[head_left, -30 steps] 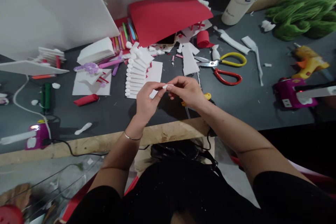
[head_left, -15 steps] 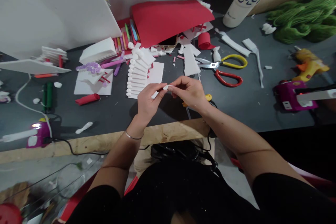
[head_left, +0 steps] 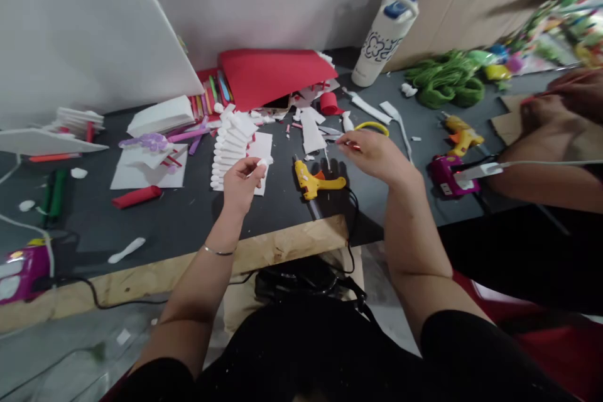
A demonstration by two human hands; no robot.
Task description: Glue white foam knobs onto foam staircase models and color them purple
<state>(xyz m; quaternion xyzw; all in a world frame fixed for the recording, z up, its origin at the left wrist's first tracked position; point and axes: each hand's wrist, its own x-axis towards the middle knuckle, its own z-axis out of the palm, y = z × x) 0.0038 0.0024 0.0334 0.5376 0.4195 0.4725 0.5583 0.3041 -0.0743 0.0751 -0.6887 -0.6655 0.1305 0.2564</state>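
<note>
My left hand (head_left: 241, 185) pinches a small white piece (head_left: 265, 162), perhaps paper or foam, between thumb and fingertips. Beneath it, a row of rolled white strips (head_left: 230, 152) with rounded ends lies on a white sheet (head_left: 260, 146). My right hand (head_left: 377, 154) has its fingers closed at the red handle of the scissors, which mostly disappears under the hand. The scissors' yellow handle (head_left: 374, 126) shows behind my knuckles, and the blades point left on the table. Between my hands lies a yellow glue gun (head_left: 313, 181).
Red sheet (head_left: 268, 78), white bottle (head_left: 384, 44) and green yarn (head_left: 450, 80) stand or lie at the back. At right are another glue gun (head_left: 461, 134), a purple power block (head_left: 447, 176) and another person's hands (head_left: 551, 107). A red roll (head_left: 136, 196) lies left. A wooden strip (head_left: 292, 242) edges the table.
My hands have parted: the left keeps the small white piece, while the right has moved to the scissors. The view has shifted right, bringing another person's hands into sight.
</note>
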